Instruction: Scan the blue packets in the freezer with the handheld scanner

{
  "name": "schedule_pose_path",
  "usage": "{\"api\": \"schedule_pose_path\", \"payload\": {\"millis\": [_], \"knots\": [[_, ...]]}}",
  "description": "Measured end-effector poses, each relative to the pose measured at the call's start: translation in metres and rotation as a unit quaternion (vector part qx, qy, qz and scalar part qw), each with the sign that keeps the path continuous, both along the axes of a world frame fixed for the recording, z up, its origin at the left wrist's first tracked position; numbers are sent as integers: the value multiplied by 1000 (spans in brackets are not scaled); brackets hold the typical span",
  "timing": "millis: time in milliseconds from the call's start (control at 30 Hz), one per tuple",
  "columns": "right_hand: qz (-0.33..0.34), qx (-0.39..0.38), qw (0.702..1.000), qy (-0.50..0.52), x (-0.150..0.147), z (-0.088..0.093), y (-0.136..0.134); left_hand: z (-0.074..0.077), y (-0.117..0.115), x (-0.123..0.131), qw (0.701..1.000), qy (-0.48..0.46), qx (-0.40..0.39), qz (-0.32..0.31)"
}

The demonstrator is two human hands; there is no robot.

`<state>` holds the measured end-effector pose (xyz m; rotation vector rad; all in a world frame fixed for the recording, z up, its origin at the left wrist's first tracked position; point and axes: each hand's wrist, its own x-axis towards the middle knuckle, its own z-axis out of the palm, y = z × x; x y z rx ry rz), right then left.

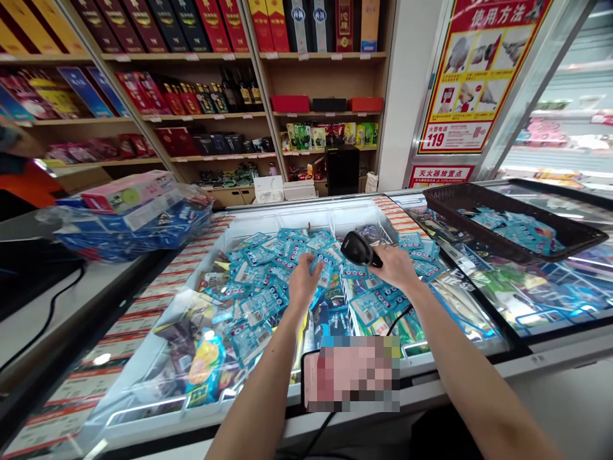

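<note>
Several light-blue packets lie scattered over the glass top of a chest freezer. My left hand is over the middle of the packets, its thumb and fingers closed on the edge of a blue packet. To its right, my right hand is wrapped round the handle of a black barcode scanner. The scanner's head points left, toward the packet at my left hand. More blue packets lie under and around my right hand.
A brown tray with blue packets stands at the right. Plastic-wrapped boxes stand at the left. A phone-like device, partly pixelated, lies at the front edge beside a cable. Shelves stand behind. Someone's arm shows far left.
</note>
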<state>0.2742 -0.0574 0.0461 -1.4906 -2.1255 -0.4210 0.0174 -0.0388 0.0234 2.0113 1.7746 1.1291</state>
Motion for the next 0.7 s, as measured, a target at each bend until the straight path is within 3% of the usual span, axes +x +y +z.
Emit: {"api": "schedule_pose_path", "payload": {"millis": [200,300,533,700], "knots": [[-51,58,996,44,4,-2,3,10,19,17,984,92,66,-135],[-74,66,994,57,6,-2,4,13,34,23,965,190,26,-181],[-56,55,996,44,3,-5,2,7,33,-7,956,278,20,-91],[1,40,999,23,0,-5,-1,-2,26,-28,969,234,71,-32]]}}
